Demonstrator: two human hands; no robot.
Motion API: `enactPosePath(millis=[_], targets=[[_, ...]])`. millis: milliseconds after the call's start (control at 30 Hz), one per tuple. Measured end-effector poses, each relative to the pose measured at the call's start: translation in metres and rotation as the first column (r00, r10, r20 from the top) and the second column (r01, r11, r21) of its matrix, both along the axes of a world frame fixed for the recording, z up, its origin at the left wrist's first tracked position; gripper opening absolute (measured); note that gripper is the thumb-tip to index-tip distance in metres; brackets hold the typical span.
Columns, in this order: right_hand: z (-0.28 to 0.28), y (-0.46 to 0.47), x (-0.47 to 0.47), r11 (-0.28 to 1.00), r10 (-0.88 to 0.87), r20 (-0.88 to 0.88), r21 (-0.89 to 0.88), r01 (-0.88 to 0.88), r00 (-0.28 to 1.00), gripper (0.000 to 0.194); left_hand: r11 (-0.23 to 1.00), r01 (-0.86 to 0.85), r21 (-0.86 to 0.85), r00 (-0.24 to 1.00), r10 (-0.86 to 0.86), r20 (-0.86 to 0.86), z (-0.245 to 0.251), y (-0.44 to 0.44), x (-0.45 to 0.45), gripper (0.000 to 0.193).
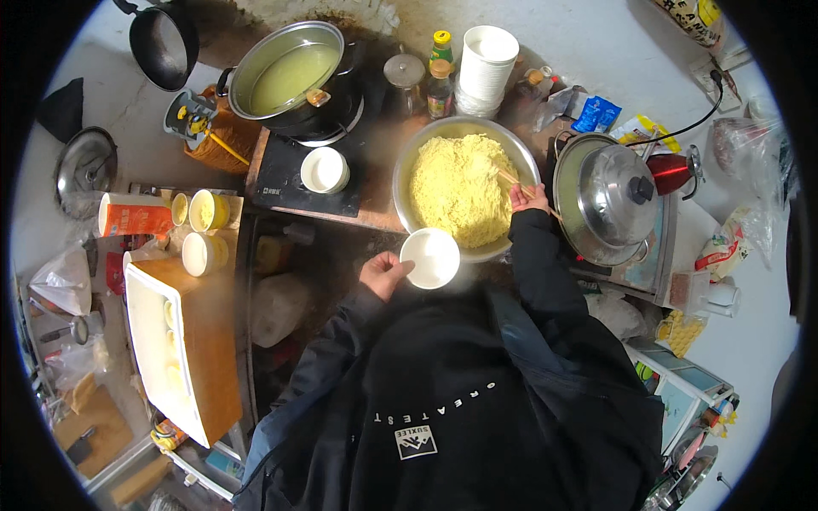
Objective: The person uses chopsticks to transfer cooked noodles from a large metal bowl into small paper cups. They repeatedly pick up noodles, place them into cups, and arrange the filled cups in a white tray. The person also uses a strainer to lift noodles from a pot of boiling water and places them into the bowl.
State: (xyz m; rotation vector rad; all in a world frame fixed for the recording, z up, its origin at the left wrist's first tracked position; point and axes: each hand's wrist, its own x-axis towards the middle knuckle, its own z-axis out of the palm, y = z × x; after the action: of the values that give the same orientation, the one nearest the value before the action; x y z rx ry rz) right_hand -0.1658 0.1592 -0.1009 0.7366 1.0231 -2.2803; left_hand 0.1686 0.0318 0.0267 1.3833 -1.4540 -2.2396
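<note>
A wide steel basin (pixel 530 148) in front of me is heaped with yellow noodles (pixel 457 185). My right hand (pixel 530 199) grips a pair of wooden chopsticks (pixel 523 188), whose tips reach into the noodles from the right. Just outside the basin's near rim, my left hand (pixel 385 274) holds a white paper cup (pixel 431 259) by its edge, thumb over the rim. The cup's mouth faces up and I see only its white inside. A stack of white paper cups (pixel 489 70) stands behind the basin.
A pot of yellowish liquid (pixel 294 76) sits on the back-left burner. At right stands a lidded steel pot (pixel 617 191). White cups (pixel 324 170) rest on the black cooktop (pixel 275 182). Bottles (pixel 439 89) crowd the back. An open foam-lined box (pixel 204 345) is at left, near noodle-filled cups (pixel 208 211).
</note>
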Motion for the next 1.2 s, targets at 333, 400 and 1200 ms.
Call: enactPosePath(millis=[333, 400, 1200], targets=[[0.163, 0.027, -0.01, 0.964, -0.041, -0.239, -0.266, -0.025, 0.97, 0.03, 0.976, -0.192, -0.101, 0.952, 0.16, -0.262, -0.002, -0.011, -0.045, 0.027], [0.2, 0.029, -0.014, 0.943, -0.014, -0.348, -0.317, -0.103, 0.938, 0.03, 0.97, -0.239, -0.048, 0.927, 0.213, -0.308, -0.001, -0.012, -0.058, 0.038], [0.376, -0.002, 0.029, 0.951, 0.252, -0.957, 0.217, -0.22, 0.142, 0.04, 0.818, -0.118, 0.562, 0.679, 0.48, -0.555, 0.066, -0.01, -0.15, 0.027]])
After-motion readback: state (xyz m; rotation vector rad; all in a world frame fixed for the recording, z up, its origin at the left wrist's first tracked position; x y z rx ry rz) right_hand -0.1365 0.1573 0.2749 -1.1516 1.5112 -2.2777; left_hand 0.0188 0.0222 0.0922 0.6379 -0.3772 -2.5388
